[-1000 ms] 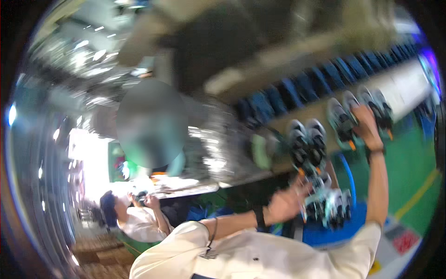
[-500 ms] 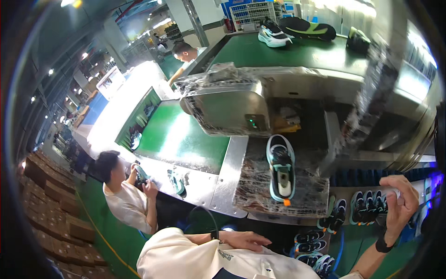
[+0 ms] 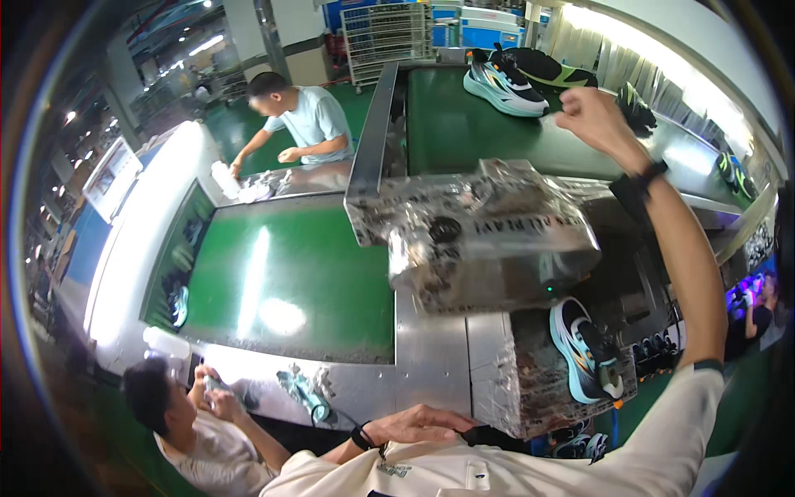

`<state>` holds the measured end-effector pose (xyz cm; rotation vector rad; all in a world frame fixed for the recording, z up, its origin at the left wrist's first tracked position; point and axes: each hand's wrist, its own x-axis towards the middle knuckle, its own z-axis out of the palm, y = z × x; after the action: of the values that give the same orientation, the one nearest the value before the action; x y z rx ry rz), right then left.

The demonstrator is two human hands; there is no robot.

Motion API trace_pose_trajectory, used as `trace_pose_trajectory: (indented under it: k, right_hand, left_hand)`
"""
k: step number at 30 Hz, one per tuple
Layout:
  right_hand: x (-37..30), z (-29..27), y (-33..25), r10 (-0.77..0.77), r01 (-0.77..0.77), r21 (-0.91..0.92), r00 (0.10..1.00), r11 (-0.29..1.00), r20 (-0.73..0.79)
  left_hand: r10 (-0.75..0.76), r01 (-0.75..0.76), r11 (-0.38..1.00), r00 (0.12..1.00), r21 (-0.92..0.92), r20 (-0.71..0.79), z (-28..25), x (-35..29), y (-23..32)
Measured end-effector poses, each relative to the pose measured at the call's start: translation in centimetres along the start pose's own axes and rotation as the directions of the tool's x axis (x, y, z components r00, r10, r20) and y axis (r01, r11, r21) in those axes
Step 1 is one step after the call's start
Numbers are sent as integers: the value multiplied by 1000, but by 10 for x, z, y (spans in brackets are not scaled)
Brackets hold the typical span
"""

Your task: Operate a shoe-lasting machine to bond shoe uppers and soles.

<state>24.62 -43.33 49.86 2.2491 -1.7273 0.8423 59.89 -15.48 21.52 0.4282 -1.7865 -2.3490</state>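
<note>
Honestly, that far white-and-black shoe (image 3: pixel 507 89) looks light, soft-topped; heel (image 3: pixel 474 81) seems grabbable. Your right hand (image 3: pixel 595 123) is curled, can't tell if closed; left hand (image 3: pixel 418 424) lies unclenched.

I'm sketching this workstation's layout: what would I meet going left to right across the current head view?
White-framed rectangular panel → co-worker in a light-blue shirt → bare left hand → black, white and mint shoe on the upper green belt → bare right hand → black-and-lime shoes at the far right.

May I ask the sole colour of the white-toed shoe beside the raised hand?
Pale aqua sole; head view.
</note>
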Motion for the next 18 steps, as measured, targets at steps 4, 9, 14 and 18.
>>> trace_pose_trajectory:
  k: [4,9,14,18]
  right_hand:
    - [106,78,12,99,-101,-177,995,979,-21]
    - [167,119,-11,138,-143,17,977,990,165]
    - [112,36,-47,-51,52,19,998,998,-44]
    - [-47,-63,-77,73,-94,269,994,958,85]
  left_hand:
    - [-33,9,989,986,-147,-162,-39,-41,-9]
    - [-120,58,951,975,-304,-188,-77,-56,-26]
    - [-18,1,934,999,-358,-42,-99,-37,-10]
    - [165,-92,913,975,-399,152,-86,4,24]
